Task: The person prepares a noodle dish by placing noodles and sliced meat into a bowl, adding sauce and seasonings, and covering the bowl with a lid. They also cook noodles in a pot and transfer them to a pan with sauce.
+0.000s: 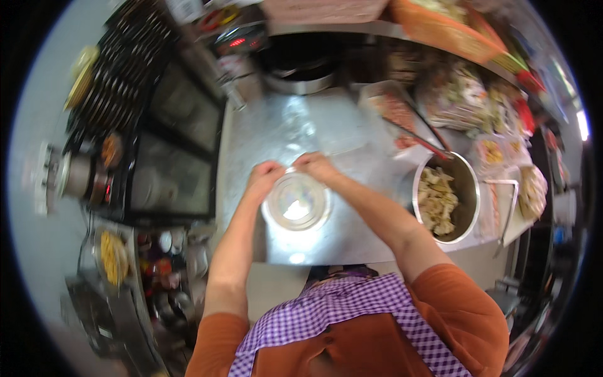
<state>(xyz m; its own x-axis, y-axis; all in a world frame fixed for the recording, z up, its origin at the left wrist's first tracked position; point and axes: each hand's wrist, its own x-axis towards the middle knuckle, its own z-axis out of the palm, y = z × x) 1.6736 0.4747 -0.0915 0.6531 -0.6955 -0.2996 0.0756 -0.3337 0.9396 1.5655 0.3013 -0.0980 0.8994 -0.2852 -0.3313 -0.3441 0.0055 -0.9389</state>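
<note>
In front of me on the stainless steel worktop (254, 127) stands a round, clear plastic container (301, 200) with a lid-like, ringed top that reflects the light. My left hand (268, 176) pinches its far left rim. The fingers of my right hand (314, 166) are closed on the far rim, a little right of the left hand. The fingertips are blurred, and what the container holds cannot be made out.
To the right stands a deep metal pot (473, 207) holding pale chopped food (437, 198), with red-ended tongs (419, 136) at its rim. Behind it are a tray of minced meat (393, 110) and bagged vegetables (454, 99). A black-framed glass-doored cabinet (174, 141) borders the left side.
</note>
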